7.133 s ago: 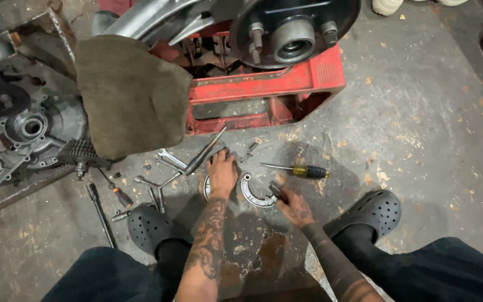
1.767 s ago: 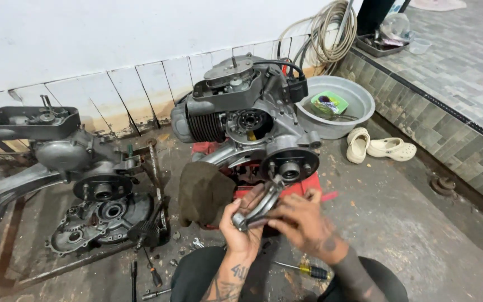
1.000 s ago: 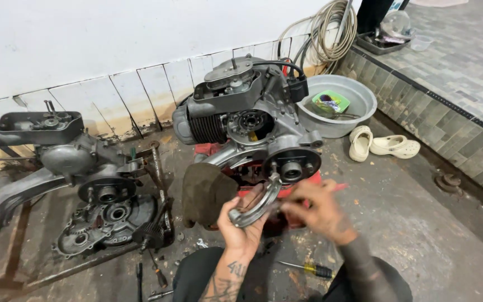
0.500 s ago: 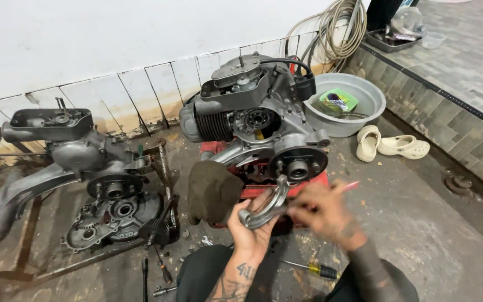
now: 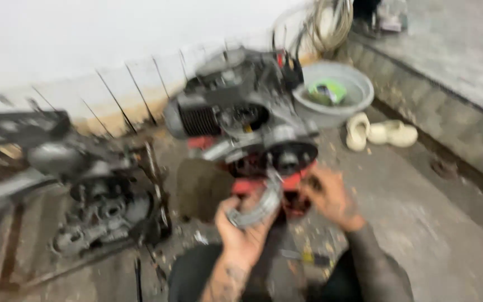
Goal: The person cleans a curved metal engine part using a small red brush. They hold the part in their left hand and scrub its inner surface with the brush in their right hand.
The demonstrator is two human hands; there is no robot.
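Blurring from camera motion softens every edge, so treat fine detail as unreadable. Your left hand [image 5: 240, 232] is closed around the lower end of a curved grey metal part [image 5: 258, 202], which rises from the fist toward the engine [image 5: 241, 120] directly beyond it. Whether the part's upper tip touches the engine's round dark hub [image 5: 290, 157] cannot be told. Your right hand [image 5: 330, 197] sits just to the right of the part, fingers curled; whether it pinches anything cannot be told, as the fingertips smear into the red stand [image 5: 264, 182] behind them. A brown cloth [image 5: 201, 187] hangs just left of your left hand and hides what lies behind it. A screwdriver [image 5: 308, 257] lies on the floor between your forearms, its tip hidden. Well to the left stands a second engine casing [image 5: 93, 190], its left side cut off. Beyond your right hand, a grey basin [image 5: 335, 95] holds a green object [image 5: 328, 90] of unclear kind. Pale clogs [image 5: 380, 133] lie beside it.
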